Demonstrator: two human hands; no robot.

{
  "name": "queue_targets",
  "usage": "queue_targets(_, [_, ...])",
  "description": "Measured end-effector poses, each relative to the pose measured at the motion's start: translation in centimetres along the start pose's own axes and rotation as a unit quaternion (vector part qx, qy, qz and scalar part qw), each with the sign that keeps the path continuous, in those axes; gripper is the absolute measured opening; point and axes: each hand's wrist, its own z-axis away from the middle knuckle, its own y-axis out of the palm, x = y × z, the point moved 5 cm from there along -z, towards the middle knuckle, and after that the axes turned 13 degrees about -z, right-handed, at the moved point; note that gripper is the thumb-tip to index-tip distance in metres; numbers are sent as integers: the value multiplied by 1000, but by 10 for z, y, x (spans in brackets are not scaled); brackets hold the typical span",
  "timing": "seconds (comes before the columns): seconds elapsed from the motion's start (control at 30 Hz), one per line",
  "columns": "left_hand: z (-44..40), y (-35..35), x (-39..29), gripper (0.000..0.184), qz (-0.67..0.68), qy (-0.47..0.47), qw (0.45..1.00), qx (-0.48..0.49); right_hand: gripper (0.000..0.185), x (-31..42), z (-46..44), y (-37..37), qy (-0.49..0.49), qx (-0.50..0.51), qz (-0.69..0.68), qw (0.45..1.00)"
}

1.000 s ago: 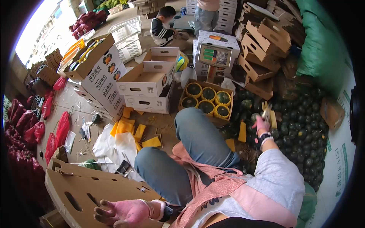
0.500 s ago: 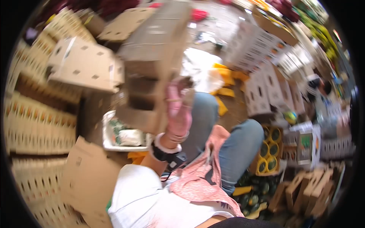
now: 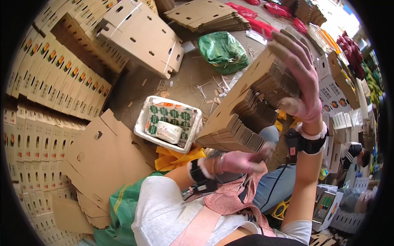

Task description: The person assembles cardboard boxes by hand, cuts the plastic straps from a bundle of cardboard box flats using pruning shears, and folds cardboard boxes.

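A tall bundle of folded brown cardboard [image 3: 230,107] leans at a slant in front of my knees, its layered edges toward me. My right hand [image 3: 301,78], in a pink glove with dirty fingertips, is raised beside the bundle's upper right edge with fingers apart and nothing in it. Below the bundle's lower end, in front of my pink apron [image 3: 223,199], is my left hand [image 3: 240,162], also pink-gloved. Its fingertips point right and are smeared by motion, so what they hold, if anything, is unclear.
A white foam box [image 3: 141,133] holds a printed packet. Yellow sheets [image 3: 180,159] lie beside it. Stacked cartons [image 3: 49,74] line the left. A green bag [image 3: 223,51] and a strapped cardboard bundle [image 3: 139,37] stand beyond. A person [image 3: 353,153] is at the right.
The view has swung left from the pumpkins to the cartons and foam box. My left hand, on the cardboard half a second ago, is now lower; my right hand is up by the bundle.
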Motion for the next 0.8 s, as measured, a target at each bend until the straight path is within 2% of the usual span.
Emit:
queue_targets(0.03, [23,14,-11,76,93,-4,991,92,86,3,-9,2,-8,57,26,998])
queue_targets(0.07, [57,14,12,77,211,-43,969,125,84,5,-18,5,-19,116,54,992])
queue_targets(0.1, [88,11,35,79,325,-81,929,159,80,7,-24,3,-25,126,50,990])
queue_targets(0.13, [104,-2,33,87,478,-61,872,83,79,8,-29,2,-17,169,58,984])
queue_targets(0.17, [119,-14,33,96,617,-41,786,7,78,4,-31,3,-6,212,67,975])
queue_targets(0.23, [149,-46,55,94,613,-14,770,-176,62,-12,-27,2,-35,202,27,978])
queue_targets(0.3, [156,-71,53,89,683,-48,672,-284,53,-18,-34,-1,0,238,32,971])
queue_targets(0.37, [158,-88,63,83,628,-78,693,-346,52,-29,-34,-5,46,269,56,960])
queue_targets(0.43, [150,-103,91,75,442,-105,816,-356,46,-31,-36,-4,72,295,67,950])
queue_targets(0.53, [137,-89,111,64,631,-280,637,-344,35,-34,-36,-3,58,334,103,935])
queue_targets(0.63, [127,-102,112,57,510,-259,735,-364,33,-36,-35,-4,64,358,48,930])
queue_targets(0.67, [128,-103,111,53,524,-293,706,-375,31,-36,-34,-4,54,347,50,935])
queue_targets(0.77, [118,-95,105,56,506,-350,691,-379,25,-22,-37,-1,35,364,79,928])
queue_targets(0.8, [111,-93,108,61,565,-246,723,-310,22,-15,-39,2,18,355,74,932])
